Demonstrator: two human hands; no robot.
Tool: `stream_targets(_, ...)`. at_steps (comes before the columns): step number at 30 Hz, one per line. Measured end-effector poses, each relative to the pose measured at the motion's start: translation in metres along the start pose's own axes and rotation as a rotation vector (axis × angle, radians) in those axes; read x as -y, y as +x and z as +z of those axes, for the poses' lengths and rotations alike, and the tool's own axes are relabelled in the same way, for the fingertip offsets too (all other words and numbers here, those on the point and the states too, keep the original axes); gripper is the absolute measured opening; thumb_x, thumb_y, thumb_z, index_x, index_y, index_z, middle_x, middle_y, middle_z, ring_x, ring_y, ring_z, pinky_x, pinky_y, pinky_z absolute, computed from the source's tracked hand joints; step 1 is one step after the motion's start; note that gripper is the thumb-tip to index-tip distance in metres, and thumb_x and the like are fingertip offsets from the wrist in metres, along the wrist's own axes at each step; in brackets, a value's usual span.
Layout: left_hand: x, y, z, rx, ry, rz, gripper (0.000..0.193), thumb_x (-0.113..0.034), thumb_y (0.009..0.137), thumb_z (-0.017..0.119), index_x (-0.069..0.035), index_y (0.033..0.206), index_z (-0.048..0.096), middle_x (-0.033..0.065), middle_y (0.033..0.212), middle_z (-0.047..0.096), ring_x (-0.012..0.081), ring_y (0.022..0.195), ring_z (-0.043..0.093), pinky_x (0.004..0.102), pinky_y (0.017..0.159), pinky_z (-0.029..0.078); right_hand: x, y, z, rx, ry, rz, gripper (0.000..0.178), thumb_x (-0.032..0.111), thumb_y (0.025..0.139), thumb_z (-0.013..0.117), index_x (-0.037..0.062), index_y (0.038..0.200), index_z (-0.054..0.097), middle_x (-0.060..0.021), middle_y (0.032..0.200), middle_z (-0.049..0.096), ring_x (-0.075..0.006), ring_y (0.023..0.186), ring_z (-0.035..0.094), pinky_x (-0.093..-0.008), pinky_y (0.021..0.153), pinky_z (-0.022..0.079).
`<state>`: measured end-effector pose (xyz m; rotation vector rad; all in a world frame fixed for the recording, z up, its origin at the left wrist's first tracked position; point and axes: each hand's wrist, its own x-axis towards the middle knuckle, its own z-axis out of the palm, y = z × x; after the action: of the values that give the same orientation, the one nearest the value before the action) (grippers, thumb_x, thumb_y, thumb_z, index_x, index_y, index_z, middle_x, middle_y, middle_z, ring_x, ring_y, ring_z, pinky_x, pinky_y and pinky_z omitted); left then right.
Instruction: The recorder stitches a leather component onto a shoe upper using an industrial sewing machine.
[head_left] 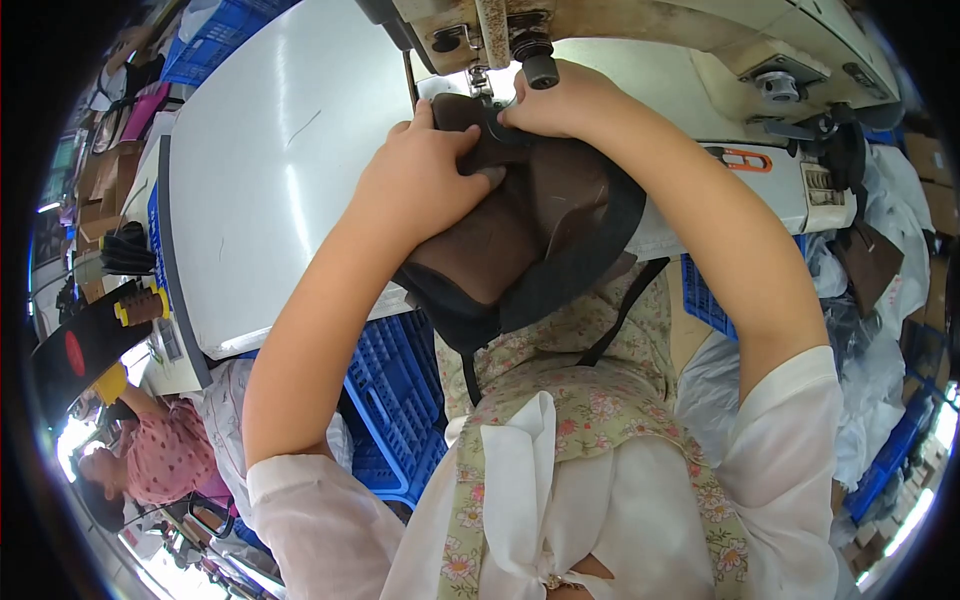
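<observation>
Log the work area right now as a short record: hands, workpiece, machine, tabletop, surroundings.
Left hand: on the brown-and-black piece, fingers spread; grip partly hidden
Right hand: at the piece's far end, beside the presser foot; grip unclear
Workpiece: far end at the presser foot, near part overhanging the table edge
Machine: sewing machine
Tabletop: white table; orange tool right of the workpiece
Surroundings: blue crate below
</observation>
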<state>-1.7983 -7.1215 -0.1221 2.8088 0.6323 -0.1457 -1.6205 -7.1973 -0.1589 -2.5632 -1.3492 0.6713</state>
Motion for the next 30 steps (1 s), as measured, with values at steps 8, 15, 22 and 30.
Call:
stream_targets(8, 0.004, 0.008, 0.003, -0.037, -0.047, 0.006, 0.053, -0.039, 0.077, 0.071, -0.008, 0.12, 0.068, 0.0204, 0.12, 0.058, 0.0363, 0.104, 0.062, 0.0419, 0.092, 0.049, 0.001, 0.0, -0.01, 0.033, 0.055, 0.007, 0.04, 0.04, 0.07, 0.069, 0.0084, 0.094, 0.069, -0.0114, 0.09, 0.069, -0.0261, 0.086, 0.067, -0.0378, 0.077, 0.052)
stream_targets(15, 0.008, 0.014, 0.003, -0.028, -0.115, -0.016, 0.056, -0.045, 0.073, 0.073, -0.011, 0.118, 0.07, 0.0248, 0.124, 0.057, 0.0386, 0.112, 0.058, 0.0419, 0.096, 0.048, 0.0, 0.005, -0.01, 0.018, 0.076, -0.004, 0.04, 0.048, 0.074, 0.072, 0.0097, 0.085, 0.065, -0.0098, 0.083, 0.069, -0.0253, 0.081, 0.066, -0.0388, 0.074, 0.05)
stream_targets(22, 0.012, 0.022, 0.0, -0.061, -0.133, -0.014, 0.055, -0.045, 0.072, 0.074, -0.01, 0.114, 0.072, 0.0206, 0.117, 0.059, 0.0356, 0.109, 0.059, 0.0415, 0.095, 0.049, -0.005, 0.018, -0.011, 0.03, 0.045, -0.088, 0.045, 0.05, 0.074, 0.07, 0.0074, 0.086, 0.064, -0.0128, 0.086, 0.068, -0.0264, 0.084, 0.065, -0.0391, 0.076, 0.049)
stream_targets(30, 0.013, 0.024, -0.002, -0.046, -0.147, -0.037, 0.054, -0.045, 0.071, 0.075, -0.01, 0.112, 0.072, 0.0192, 0.117, 0.06, 0.0346, 0.107, 0.06, 0.0411, 0.093, 0.05, -0.005, 0.017, -0.014, -0.018, 0.04, -0.132, 0.046, 0.046, 0.071, 0.071, 0.0073, 0.096, 0.072, -0.0179, 0.092, 0.07, -0.0324, 0.09, 0.068, -0.0432, 0.081, 0.053)
